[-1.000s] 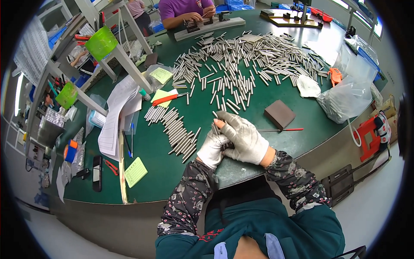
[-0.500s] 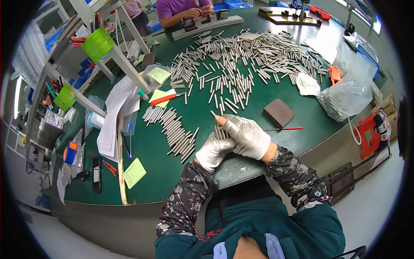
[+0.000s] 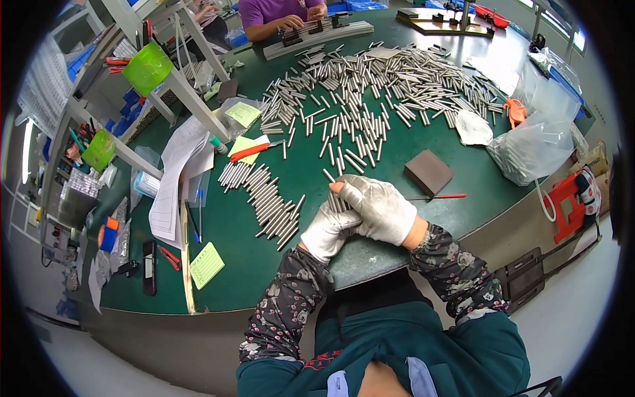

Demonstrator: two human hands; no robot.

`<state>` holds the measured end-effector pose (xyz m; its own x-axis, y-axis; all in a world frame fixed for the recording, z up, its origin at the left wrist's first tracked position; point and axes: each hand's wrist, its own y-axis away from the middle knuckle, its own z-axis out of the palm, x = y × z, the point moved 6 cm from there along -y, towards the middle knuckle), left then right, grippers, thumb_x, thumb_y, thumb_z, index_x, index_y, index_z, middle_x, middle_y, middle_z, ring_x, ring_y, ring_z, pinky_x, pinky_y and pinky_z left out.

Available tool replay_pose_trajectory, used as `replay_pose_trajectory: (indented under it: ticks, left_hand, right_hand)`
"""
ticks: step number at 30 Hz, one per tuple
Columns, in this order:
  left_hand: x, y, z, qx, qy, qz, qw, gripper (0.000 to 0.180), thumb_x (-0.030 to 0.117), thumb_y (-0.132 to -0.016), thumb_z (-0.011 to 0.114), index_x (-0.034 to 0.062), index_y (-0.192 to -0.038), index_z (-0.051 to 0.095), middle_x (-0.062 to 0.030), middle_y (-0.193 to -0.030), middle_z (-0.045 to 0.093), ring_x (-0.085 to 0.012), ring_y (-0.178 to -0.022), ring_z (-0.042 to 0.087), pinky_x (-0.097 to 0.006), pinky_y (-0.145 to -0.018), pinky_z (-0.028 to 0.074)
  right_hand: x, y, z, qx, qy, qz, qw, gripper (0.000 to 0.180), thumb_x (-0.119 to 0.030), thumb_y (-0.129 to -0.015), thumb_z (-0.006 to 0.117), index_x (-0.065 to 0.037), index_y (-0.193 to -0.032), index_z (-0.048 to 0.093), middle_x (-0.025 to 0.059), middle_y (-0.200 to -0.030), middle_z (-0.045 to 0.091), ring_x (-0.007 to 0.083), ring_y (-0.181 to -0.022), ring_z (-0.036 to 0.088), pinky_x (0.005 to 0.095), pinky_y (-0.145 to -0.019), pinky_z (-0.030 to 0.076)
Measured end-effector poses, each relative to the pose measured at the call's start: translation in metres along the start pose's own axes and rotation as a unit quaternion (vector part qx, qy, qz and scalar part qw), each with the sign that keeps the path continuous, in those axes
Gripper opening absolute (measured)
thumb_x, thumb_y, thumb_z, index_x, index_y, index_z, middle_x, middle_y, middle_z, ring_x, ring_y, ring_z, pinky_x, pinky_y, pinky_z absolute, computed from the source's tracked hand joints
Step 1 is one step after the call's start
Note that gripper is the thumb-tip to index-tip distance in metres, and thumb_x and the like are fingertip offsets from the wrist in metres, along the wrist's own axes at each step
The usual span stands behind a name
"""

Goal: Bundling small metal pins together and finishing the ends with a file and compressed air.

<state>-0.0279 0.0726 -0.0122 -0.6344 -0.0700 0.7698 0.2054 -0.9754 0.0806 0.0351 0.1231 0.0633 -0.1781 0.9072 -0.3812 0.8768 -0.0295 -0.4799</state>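
Observation:
Both my hands wear white gloves and meet near the table's front edge. My left hand [image 3: 326,233] is closed round a small bundle of metal pins [image 3: 339,202]. My right hand [image 3: 380,208] closes over the same bundle from the right, its bare thumb tip pressing on the pins. One pin [image 3: 329,175] sticks out beyond the thumb. Left of my hands lies a staggered row of loose pins [image 3: 268,206]. A large spread of similar steel pins [image 3: 357,99] covers the middle and far table.
A brown block [image 3: 428,173] and a thin red-handled tool [image 3: 450,196] lie to the right. Leftward are an orange-handled knife [image 3: 249,152], papers [image 3: 173,178], pens and a yellow-green note [image 3: 207,265]. Plastic bags [image 3: 529,149] stand at right. Across the table, a co-worker in purple [image 3: 274,16] handles a fixture [image 3: 317,40].
My hands stay almost in place round the bundle, with only a slight shift. Across the table, the co-worker's hands have moved apart over the fixture.

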Motion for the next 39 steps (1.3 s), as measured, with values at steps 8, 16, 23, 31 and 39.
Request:
replay_pose_trajectory:
  ticks: [8,16,23,31,39]
  left_hand:
    - [-0.003,0.000,-0.003,0.033,0.003,0.003,0.999,0.038,-0.001,-0.069,0.063,0.0052,-0.105,0.051,-0.0032,-0.098,0.056,-0.0157,-0.091,0.055,-0.028,-0.079,0.046]
    - [0.003,-0.002,0.008,0.028,-0.030,0.031,0.999,0.033,-0.004,-0.070,0.061,0.0046,-0.101,0.052,-0.0027,-0.093,0.058,-0.0152,-0.086,0.057,-0.027,-0.075,0.047]
    - [0.007,0.003,-0.002,0.145,-0.188,0.056,0.970,0.039,-0.006,-0.068,0.064,0.0029,-0.103,0.048,-0.0018,-0.079,0.058,-0.0113,-0.057,0.056,-0.021,-0.045,0.043]
    - [0.002,-0.001,0.003,0.130,-0.245,0.141,0.950,0.047,-0.014,-0.064,0.062,0.0009,-0.105,0.044,-0.0005,-0.089,0.056,-0.0079,-0.083,0.055,-0.021,-0.076,0.045]
    - [0.003,-0.003,0.005,0.074,-0.299,0.197,0.931,0.046,-0.012,-0.065,0.063,0.0015,-0.105,0.045,-0.0010,-0.091,0.056,-0.0083,-0.084,0.055,-0.022,-0.076,0.046]
  right_hand:
    - [-0.011,-0.004,-0.004,0.026,0.029,-0.011,0.999,0.060,-0.011,-0.055,0.066,-0.007,-0.112,0.047,0.0138,-0.103,0.050,0.0313,-0.090,0.053,0.0376,-0.075,0.045]
    - [-0.007,0.001,-0.003,0.021,0.064,0.000,0.998,0.064,-0.017,-0.056,0.068,-0.008,-0.115,0.046,0.0152,-0.111,0.048,0.0312,-0.098,0.050,0.0376,-0.081,0.042]
    - [0.022,0.042,-0.065,0.128,0.140,0.135,0.973,0.068,-0.033,-0.063,0.066,-0.003,-0.119,0.043,0.0176,-0.119,0.043,0.0341,-0.108,0.042,0.0399,-0.090,0.035]
    - [0.063,0.080,-0.059,0.031,0.295,0.322,0.899,0.062,-0.037,-0.066,0.064,-0.006,-0.117,0.047,0.0194,-0.117,0.043,0.0323,-0.112,0.039,0.0438,-0.094,0.028]
    - [0.031,0.064,-0.068,0.156,0.150,0.209,0.954,0.047,-0.021,-0.066,0.063,-0.008,-0.110,0.054,0.0203,-0.116,0.043,0.0337,-0.103,0.044,0.0409,-0.090,0.035]
